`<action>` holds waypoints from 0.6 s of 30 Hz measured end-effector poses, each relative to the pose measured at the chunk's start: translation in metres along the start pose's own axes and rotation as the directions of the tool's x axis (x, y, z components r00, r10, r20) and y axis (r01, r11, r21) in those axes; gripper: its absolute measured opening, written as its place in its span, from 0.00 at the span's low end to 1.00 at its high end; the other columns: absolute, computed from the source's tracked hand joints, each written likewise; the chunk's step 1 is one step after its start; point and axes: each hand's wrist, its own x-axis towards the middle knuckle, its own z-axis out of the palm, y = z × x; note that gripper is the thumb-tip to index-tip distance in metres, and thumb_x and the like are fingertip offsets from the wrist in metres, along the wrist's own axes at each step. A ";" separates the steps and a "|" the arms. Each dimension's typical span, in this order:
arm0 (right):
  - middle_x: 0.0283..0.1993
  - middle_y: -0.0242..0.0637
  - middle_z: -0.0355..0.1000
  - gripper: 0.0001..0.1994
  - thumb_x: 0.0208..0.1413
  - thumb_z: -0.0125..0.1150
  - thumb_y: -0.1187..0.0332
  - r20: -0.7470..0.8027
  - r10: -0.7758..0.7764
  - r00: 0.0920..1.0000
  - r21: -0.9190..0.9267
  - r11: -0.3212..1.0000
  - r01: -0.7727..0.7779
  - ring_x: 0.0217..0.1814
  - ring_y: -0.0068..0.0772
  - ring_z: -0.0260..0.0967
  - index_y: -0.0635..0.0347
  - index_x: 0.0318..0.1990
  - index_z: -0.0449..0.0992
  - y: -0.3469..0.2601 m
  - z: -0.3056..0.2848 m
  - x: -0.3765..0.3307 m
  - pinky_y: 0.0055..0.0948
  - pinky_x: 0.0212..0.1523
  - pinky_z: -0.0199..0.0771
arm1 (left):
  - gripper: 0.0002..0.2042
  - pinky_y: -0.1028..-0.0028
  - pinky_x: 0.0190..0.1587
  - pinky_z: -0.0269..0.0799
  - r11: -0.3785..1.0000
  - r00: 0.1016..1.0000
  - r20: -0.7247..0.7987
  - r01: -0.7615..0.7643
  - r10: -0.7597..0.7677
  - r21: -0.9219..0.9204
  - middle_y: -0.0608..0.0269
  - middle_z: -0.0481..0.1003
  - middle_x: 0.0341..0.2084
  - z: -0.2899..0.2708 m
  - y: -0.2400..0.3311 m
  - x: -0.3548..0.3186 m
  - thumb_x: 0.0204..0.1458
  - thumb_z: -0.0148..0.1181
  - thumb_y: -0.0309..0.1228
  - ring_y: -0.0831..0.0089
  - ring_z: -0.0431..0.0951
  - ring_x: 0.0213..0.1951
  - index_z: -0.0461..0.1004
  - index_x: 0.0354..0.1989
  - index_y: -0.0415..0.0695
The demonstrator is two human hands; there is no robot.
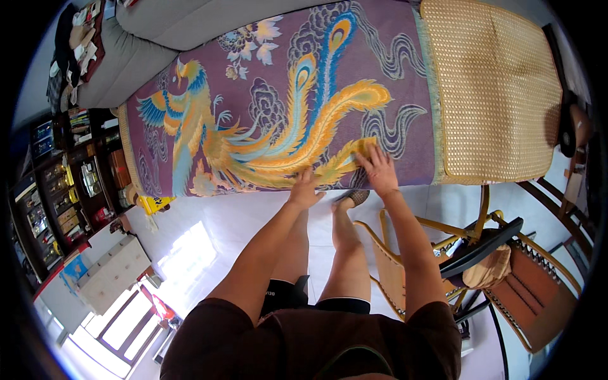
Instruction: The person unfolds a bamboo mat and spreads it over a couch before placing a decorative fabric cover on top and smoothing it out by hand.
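A purple cloth (253, 95) with a yellow, orange and blue phoenix pattern lies stretched lengthwise over the seat in front of me. My left hand (306, 189) rests palm down on its near edge, fingers extended over the long tail feathers. Further right, my right hand (379, 170) lies flat on the same near edge with its fingers apart. Neither hand holds anything. A light green fringe runs along the cloth's right end, beside a woven tan mat (494, 95).
A grey sofa back (183, 25) runs behind the cloth, with piled clothes (81, 50) at far left. A dark shelf unit (63, 196) stands left. On the right is a reclining chair (529, 294) with an orange-brown seat. A yellow bag (154, 204) sits by the cloth's left end.
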 end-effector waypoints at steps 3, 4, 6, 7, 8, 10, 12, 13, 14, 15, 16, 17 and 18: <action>0.67 0.35 0.50 0.25 0.51 0.49 0.71 0.189 -0.008 0.982 0.066 0.998 -0.004 0.68 0.42 0.48 0.36 0.58 0.63 -0.020 0.011 -0.001 0.48 0.58 0.59 | 0.29 0.58 0.62 0.53 0.986 0.998 0.030 -0.047 0.053 -0.159 0.50 0.52 0.61 -0.002 -0.030 -0.002 0.43 0.63 0.42 0.47 0.51 0.62 0.66 0.56 0.50; 0.67 0.35 0.50 0.25 0.51 0.49 0.71 0.189 -0.026 0.982 0.071 0.997 0.012 0.68 0.42 0.48 0.36 0.58 0.63 -0.025 0.010 -0.002 0.48 0.58 0.59 | 0.29 0.59 0.62 0.54 0.972 0.997 0.018 -0.067 0.073 -0.227 0.50 0.51 0.62 -0.004 -0.044 -0.003 0.43 0.63 0.41 0.48 0.50 0.63 0.66 0.57 0.50; 0.63 0.35 0.55 0.20 0.51 0.48 0.70 0.196 0.072 0.978 0.051 0.995 -0.083 0.63 0.41 0.55 0.41 0.53 0.67 -0.028 0.004 -0.008 0.44 0.54 0.62 | 0.29 0.58 0.62 0.54 0.989 0.997 -0.080 -0.006 -0.006 -0.146 0.50 0.50 0.63 -0.014 -0.075 -0.003 0.43 0.62 0.40 0.48 0.50 0.63 0.65 0.57 0.50; 0.63 0.35 0.55 0.20 0.51 0.48 0.70 0.200 0.063 0.978 0.047 0.996 -0.074 0.63 0.41 0.55 0.41 0.53 0.67 -0.026 0.004 -0.011 0.44 0.54 0.62 | 0.30 0.57 0.61 0.55 0.997 0.983 -0.173 0.044 -0.055 -0.067 0.51 0.49 0.63 -0.021 -0.088 -0.001 0.43 0.62 0.39 0.48 0.50 0.63 0.65 0.58 0.50; 0.62 0.36 0.56 0.19 0.51 0.48 0.71 0.274 0.119 0.954 0.040 0.990 -0.134 0.61 0.42 0.56 0.44 0.52 0.67 -0.020 0.006 -0.019 0.44 0.54 0.62 | 0.30 0.57 0.61 0.55 0.996 0.984 -0.170 0.039 -0.053 -0.083 0.51 0.49 0.63 -0.031 -0.095 0.003 0.43 0.62 0.39 0.48 0.50 0.63 0.65 0.58 0.50; 0.61 0.36 0.57 0.17 0.52 0.47 0.71 0.352 0.178 0.919 0.016 0.980 -0.196 0.59 0.42 0.58 0.46 0.51 0.68 -0.008 0.011 -0.030 0.44 0.53 0.62 | 0.30 0.57 0.61 0.55 0.966 0.957 -0.130 0.259 -0.259 -0.020 0.50 0.49 0.63 -0.059 -0.108 0.009 0.42 0.61 0.36 0.49 0.51 0.63 0.63 0.59 0.51; 0.59 0.38 0.59 0.16 0.52 0.46 0.71 0.328 0.247 0.912 -0.073 0.969 -0.237 0.56 0.43 0.60 0.52 0.49 0.68 -0.007 0.014 -0.018 0.43 0.52 0.63 | 0.28 0.57 0.61 0.55 0.976 0.961 -0.176 0.218 -0.214 0.009 0.49 0.49 0.63 -0.070 -0.143 0.008 0.42 0.60 0.37 0.47 0.52 0.62 0.66 0.56 0.50; 0.60 0.42 0.57 0.16 0.53 0.47 0.70 0.262 0.253 0.931 0.081 0.956 -0.283 0.57 0.46 0.59 0.56 0.50 0.67 -0.018 0.007 0.003 0.44 0.57 0.60 | 0.28 0.58 0.60 0.56 0.987 0.985 -0.072 0.157 -0.158 -0.018 0.45 0.48 0.63 -0.071 -0.163 0.002 0.43 0.61 0.38 0.48 0.55 0.61 0.66 0.56 0.49; 0.60 0.42 0.57 0.16 0.53 0.47 0.70 0.256 0.242 0.936 0.092 0.958 -0.273 0.57 0.46 0.59 0.56 0.50 0.67 -0.032 0.004 0.029 0.44 0.57 0.60 | 0.29 0.59 0.60 0.57 0.994 0.995 0.031 0.097 -0.096 -0.051 0.42 0.47 0.63 -0.071 -0.180 -0.003 0.43 0.61 0.39 0.48 0.57 0.60 0.65 0.57 0.49; 0.58 0.42 0.59 0.17 0.51 0.49 0.72 0.141 0.225 0.964 0.083 0.968 -0.238 0.56 0.46 0.60 0.55 0.50 0.67 -0.041 0.001 0.051 0.43 0.55 0.61 | 0.29 0.59 0.60 0.57 0.994 0.996 0.038 0.086 -0.084 -0.060 0.42 0.47 0.63 -0.070 -0.179 -0.004 0.43 0.61 0.39 0.48 0.57 0.60 0.65 0.57 0.49; 0.56 0.43 0.61 0.18 0.49 0.50 0.75 0.025 0.209 0.978 0.063 0.976 -0.210 0.55 0.46 0.61 0.55 0.50 0.67 -0.048 -0.001 0.072 0.43 0.53 0.62 | 0.27 0.60 0.59 0.58 0.998 0.997 0.068 -0.038 0.042 -0.057 0.43 0.51 0.62 -0.071 -0.172 -0.003 0.44 0.60 0.39 0.48 0.59 0.59 0.66 0.56 0.49; 0.58 0.43 0.59 0.20 0.49 0.51 0.75 0.038 0.208 0.977 0.129 0.969 -0.211 0.58 0.47 0.58 0.54 0.52 0.66 -0.057 -0.001 0.099 0.44 0.55 0.60 | 0.26 0.60 0.58 0.59 0.986 0.982 0.093 -0.159 0.163 -0.051 0.43 0.55 0.60 -0.075 -0.167 0.000 0.45 0.60 0.38 0.49 0.60 0.58 0.66 0.56 0.49; 0.60 0.44 0.57 0.23 0.48 0.52 0.76 0.044 0.202 0.978 0.201 0.957 -0.207 0.61 0.47 0.56 0.53 0.54 0.65 -0.069 -0.001 0.131 0.45 0.58 0.59 | 0.26 0.60 0.58 0.59 0.984 0.980 0.094 -0.171 0.175 -0.049 0.43 0.55 0.60 -0.080 -0.167 0.007 0.45 0.60 0.38 0.49 0.60 0.58 0.66 0.56 0.49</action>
